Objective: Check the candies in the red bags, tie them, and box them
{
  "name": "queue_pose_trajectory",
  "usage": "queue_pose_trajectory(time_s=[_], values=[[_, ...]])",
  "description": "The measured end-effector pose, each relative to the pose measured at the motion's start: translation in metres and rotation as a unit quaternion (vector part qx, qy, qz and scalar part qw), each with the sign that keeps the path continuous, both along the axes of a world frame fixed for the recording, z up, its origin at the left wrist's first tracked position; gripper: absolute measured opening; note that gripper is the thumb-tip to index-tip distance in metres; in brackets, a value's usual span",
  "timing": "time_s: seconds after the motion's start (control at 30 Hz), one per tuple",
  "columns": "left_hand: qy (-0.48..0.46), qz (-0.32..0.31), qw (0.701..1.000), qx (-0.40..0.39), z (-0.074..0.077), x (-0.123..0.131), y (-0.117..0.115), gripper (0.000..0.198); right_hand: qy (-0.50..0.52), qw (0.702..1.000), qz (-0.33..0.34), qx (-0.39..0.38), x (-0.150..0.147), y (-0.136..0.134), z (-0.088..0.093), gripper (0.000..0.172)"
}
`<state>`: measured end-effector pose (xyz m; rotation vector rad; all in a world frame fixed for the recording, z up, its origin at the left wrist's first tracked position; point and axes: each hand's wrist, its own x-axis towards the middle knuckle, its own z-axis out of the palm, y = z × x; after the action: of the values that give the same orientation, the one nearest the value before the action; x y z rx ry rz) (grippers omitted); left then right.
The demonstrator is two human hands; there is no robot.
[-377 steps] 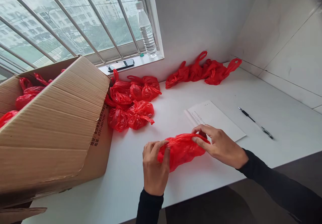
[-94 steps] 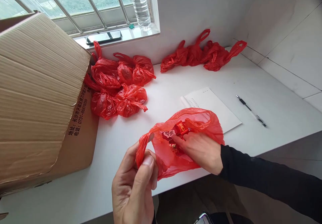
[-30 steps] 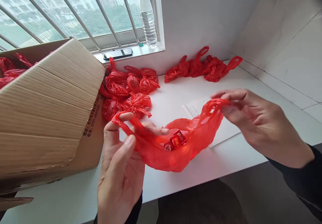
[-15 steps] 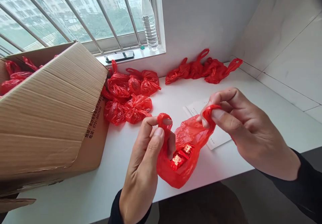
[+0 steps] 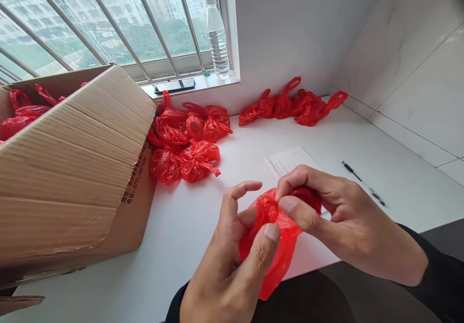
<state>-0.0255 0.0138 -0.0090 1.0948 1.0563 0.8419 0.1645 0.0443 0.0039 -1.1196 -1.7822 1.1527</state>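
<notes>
Red bag bunched up, its contents now hidden

Half a second ago its handles stood apart over shiny wrapped pieces; now the mouth is gathered, so closing it looks to be the step under way; the right hand has its grip pinched on the film between thumb and index finger, while the left hand cups the bag loosely, index finger raised; thin, crinkled and partly see-through, it is held by the near edge of the table, apart from the tied bags

Barred window, water bottle, phone on windowsill, pen
</notes>
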Motion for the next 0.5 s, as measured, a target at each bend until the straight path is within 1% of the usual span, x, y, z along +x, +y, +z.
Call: queue_pose_trajectory(time_s=[0.07,0.1,0.13,0.17,0.2,0.27,0.3,0.33,0.37,0.43,0.5], values=[[0.04,-0.044,0.997,0.042,-0.004,-0.006,0.003,0.02,0.001,0.999,-0.029,0.018,0.004,-0.002,0.001,0.01],[0.051,-0.057,0.995,0.061,-0.006,-0.009,0.004,0.025,-0.005,0.999,-0.043,0.028,0.005,-0.003,0.001,0.01],[0.055,-0.057,0.994,0.071,-0.007,-0.011,0.005,0.032,-0.012,0.998,-0.054,0.036,0.007,-0.004,0.001,0.009],[0.051,-0.043,0.995,0.071,-0.007,-0.012,0.004,0.034,-0.02,0.997,-0.059,0.04,0.008,-0.006,0.001,0.006],[0.042,-0.021,0.997,0.064,-0.007,-0.012,0.003,0.034,-0.028,0.997,-0.057,0.042,0.008,-0.008,0.0,0.009],[0.023,0.003,0.999,0.05,-0.005,-0.01,0.001,0.031,-0.038,0.998,-0.033,0.041,0.005,-0.011,0.001,0.025],[0.015,-0.003,0.999,0.051,-0.004,-0.008,0.0,0.031,-0.039,0.998,-0.015,0.039,0.003,-0.013,0.001,0.029],[0.01,-0.016,0.998,0.056,-0.002,-0.006,-0.001,0.033,-0.038,0.999,0.001,0.036,0.001,-0.014,0.001,0.028],[0.01,-0.027,0.998,0.064,-0.001,-0.005,-0.001,0.035,-0.033,0.999,0.012,0.032,-0.001,-0.014,0.002,0.021],[0.027,-0.033,0.996,0.077,0.001,-0.005,-0.001,0.035,-0.015,0.999,0.011,0.027,-0.004,-0.014,0.002,0.006],[0.058,-0.04,0.995,0.067,0.001,-0.009,-0.001,0.031,0.002,1.0,-0.005,0.019,-0.003,-0.012,0.001,0.008]])
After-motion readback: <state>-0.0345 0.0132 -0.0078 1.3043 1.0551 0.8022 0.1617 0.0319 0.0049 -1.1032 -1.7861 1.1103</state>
